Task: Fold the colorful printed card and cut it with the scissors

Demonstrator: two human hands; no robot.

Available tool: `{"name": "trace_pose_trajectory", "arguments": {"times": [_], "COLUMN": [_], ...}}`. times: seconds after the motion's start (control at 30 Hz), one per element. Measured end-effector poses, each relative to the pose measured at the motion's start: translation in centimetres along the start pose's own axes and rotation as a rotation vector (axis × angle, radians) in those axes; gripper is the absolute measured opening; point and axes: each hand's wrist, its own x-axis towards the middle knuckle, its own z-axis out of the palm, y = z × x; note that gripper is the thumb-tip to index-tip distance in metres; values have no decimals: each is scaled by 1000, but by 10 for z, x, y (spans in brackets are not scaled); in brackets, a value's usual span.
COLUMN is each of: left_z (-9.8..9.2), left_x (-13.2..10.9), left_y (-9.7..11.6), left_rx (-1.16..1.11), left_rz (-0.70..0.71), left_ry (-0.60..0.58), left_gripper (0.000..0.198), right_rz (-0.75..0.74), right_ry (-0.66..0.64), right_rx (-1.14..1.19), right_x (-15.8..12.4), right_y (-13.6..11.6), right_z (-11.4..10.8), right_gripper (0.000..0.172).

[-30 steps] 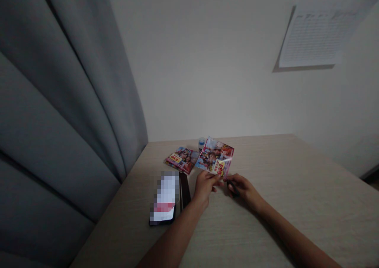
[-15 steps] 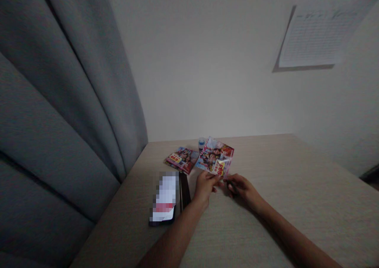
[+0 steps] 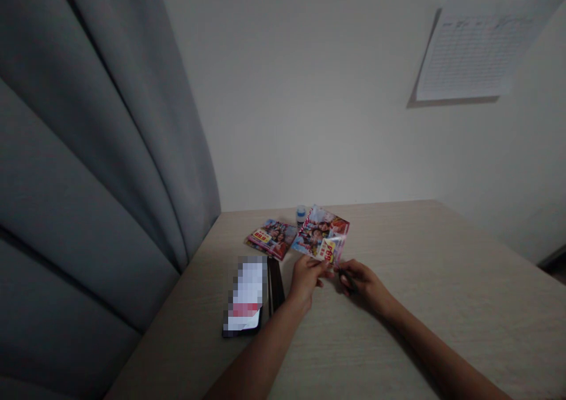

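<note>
A colourful printed leaflet point(image 3: 321, 233) with photos of people and a yellow price patch is tilted up off the table. Its lower edge is pinched between the fingers of my left hand point(image 3: 306, 279). Close by on the right, my right hand point(image 3: 365, 282) is closed around a small dark tool point(image 3: 348, 280), whose tip meets the leaflet's bottom right corner. Its kind is too dim to make out. A similar stack of leaflets point(image 3: 272, 239) lies flat to the left. Just behind the held leaflet stands a small clear bottle or tube with a blue band point(image 3: 301, 213), partly covered.
A phone point(image 3: 245, 297) with a blurred, lit screen lies left of my left forearm, beside a long dark strip-like object point(image 3: 276, 285). A grey curtain point(image 3: 110, 123) hangs along the table's left edge. Lined paper point(image 3: 469, 55) hangs on the wall behind the pale wooden table point(image 3: 442, 270).
Almost nothing differs. The held leaflet has shifted very slightly; both hands stay in place with the same grips.
</note>
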Motion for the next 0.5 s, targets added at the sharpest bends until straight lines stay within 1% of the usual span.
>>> {"name": "trace_pose_trajectory", "arguments": {"times": [0.17, 0.3, 0.4, 0.5], "left_z": [0, -1, -2, -4], "left_x": [-1, 0, 1, 3], "left_y": [2, 3, 3, 5], "left_rx": [1, -2, -6, -9], "left_rz": [0, -1, -8, -5], "left_ry": [-13, -13, 6, 23], "left_gripper": [30, 29, 27, 27], "right_rz": [-23, -21, -41, -71], "right_ry": [8, 70, 117, 122], "right_rx": [-82, -205, -320, -390], "right_x": [0, 0, -1, -2], "right_y": [5, 11, 10, 5], "right_z": [-3, -7, -8, -8], "right_gripper": [35, 37, 39, 38]}}
